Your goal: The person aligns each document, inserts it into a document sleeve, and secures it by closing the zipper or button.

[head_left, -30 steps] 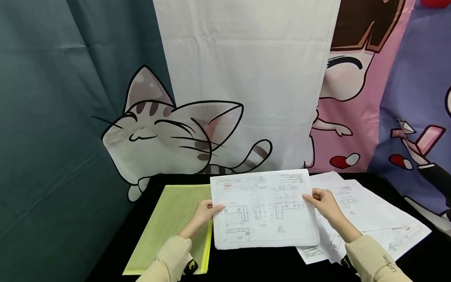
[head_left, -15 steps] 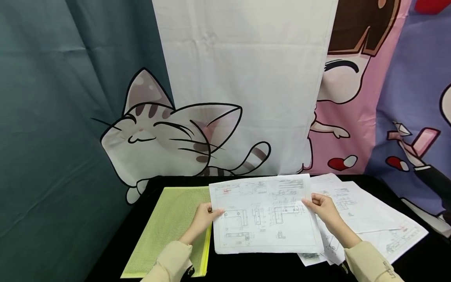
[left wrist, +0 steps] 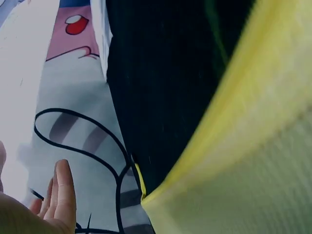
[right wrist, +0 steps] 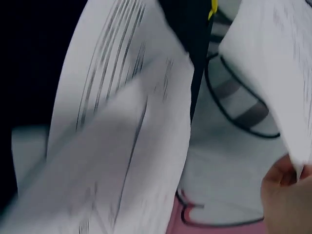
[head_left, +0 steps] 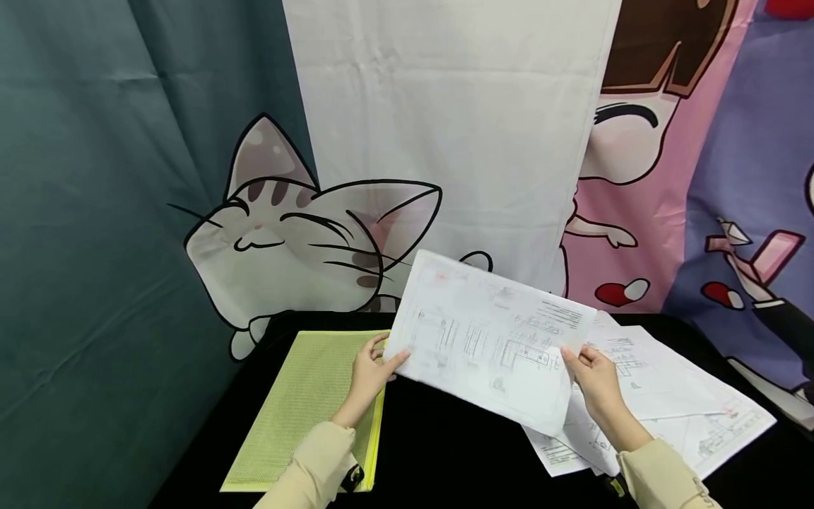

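Note:
In the head view a white sheet of paper with technical drawings [head_left: 490, 339] is held up over the black table, slanting down to the right and blurred. My left hand [head_left: 369, 371] has its lower left corner between thumb and fingers, the thumb in front. My right hand [head_left: 596, 382] pinches the right edge, thumb in front. The left wrist view shows the fingers [left wrist: 63, 200] of my left hand quite straight beside the bright sheet. In the right wrist view my right hand [right wrist: 287, 195] grips the sheet's edge [right wrist: 278, 87].
A yellow-green mesh zip folder [head_left: 305, 410] lies on the black tabletop [head_left: 445, 452] at the left. Several loose drawing sheets [head_left: 674, 396] overlap at the right, partly beneath my right forearm. Behind the table hangs a printed curtain [head_left: 445, 127] with a cartoon cat.
The sheet was nearly level; now its left side has swung up and its right side dipped. My right hand has moved slightly right. The folder and loose sheets stay put.

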`<action>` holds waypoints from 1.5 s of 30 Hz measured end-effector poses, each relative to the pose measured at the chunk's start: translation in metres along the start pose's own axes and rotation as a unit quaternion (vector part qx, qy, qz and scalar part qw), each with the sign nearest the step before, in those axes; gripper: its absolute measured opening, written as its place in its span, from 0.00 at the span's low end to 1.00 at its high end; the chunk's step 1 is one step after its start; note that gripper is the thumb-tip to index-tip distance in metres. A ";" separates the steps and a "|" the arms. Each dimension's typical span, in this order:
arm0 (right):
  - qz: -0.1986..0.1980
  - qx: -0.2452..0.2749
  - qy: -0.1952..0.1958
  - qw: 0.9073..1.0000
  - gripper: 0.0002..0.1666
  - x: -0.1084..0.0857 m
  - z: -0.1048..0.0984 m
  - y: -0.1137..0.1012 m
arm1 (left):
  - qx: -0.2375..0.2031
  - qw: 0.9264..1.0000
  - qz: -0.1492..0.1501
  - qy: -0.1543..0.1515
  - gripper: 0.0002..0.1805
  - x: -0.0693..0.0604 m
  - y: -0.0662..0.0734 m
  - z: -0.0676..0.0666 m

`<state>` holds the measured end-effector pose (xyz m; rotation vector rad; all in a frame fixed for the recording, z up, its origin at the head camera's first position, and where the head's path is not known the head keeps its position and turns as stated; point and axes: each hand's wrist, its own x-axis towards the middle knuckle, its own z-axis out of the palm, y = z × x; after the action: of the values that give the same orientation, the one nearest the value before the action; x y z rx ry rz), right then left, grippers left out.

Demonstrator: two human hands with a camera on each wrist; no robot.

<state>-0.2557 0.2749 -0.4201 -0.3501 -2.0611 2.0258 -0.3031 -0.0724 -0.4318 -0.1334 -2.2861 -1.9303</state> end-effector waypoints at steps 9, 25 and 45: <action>0.073 0.146 0.007 0.987 0.27 -0.034 0.038 0.000 | -0.182 0.983 -0.011 0.027 0.22 -0.015 0.023 0.026; 0.106 0.221 -0.030 0.969 0.03 -0.061 0.066 -0.001 | -0.233 0.969 -0.054 0.064 0.19 -0.034 0.033 0.058; 0.114 0.081 -0.096 0.985 0.34 -0.058 0.050 0.021 | -0.159 0.985 -0.054 0.037 0.21 -0.037 0.013 0.028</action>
<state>-0.2167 0.2093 -0.4414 -0.3901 -2.0234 2.4332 -0.2665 -0.0420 -0.4301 0.0278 -1.9612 -2.3026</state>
